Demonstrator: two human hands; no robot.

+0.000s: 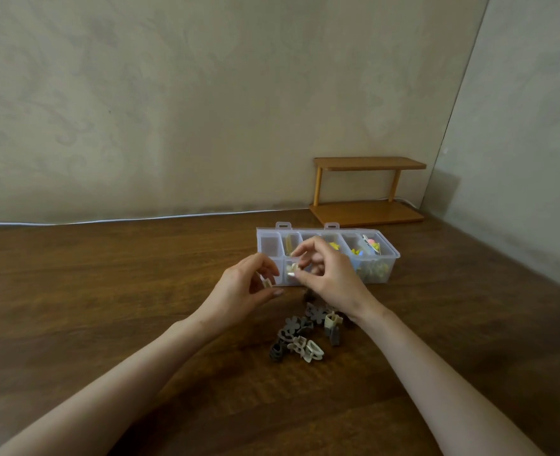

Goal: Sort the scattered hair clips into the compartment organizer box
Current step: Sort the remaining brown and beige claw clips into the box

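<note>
Left hand (249, 286), one: fingers (267, 264) and thumb clamped on one small beige clip (267, 283), held just in front of the box's left end, probably waiting its turn while the other hand works. Right hand (329, 278), one: fingers pinched together on one cream clip (292, 268), held at the near-left compartments, apparently so it can drop among clips of like colour. Pile of clips (308, 332), one heap on the table (107, 291) between the box and the near edge: about four cream or beige pieces and the rest grey-brown, roughly a dozen in all. They are tangled, so no exact count is possible. Organizer box (394, 256), one, clear plastic, lid open, set toward the far edge right of centre, within easy reach of the pile. Its compartments are in two rows, their number partly hidden by the hands; the far-left one looks empty and the right-hand ones hold yellow and mixed bright clips. Wooden shelf (367, 164), one, two tiers, at the far right corner. White cable (140, 220), one, along the far edge.
</note>
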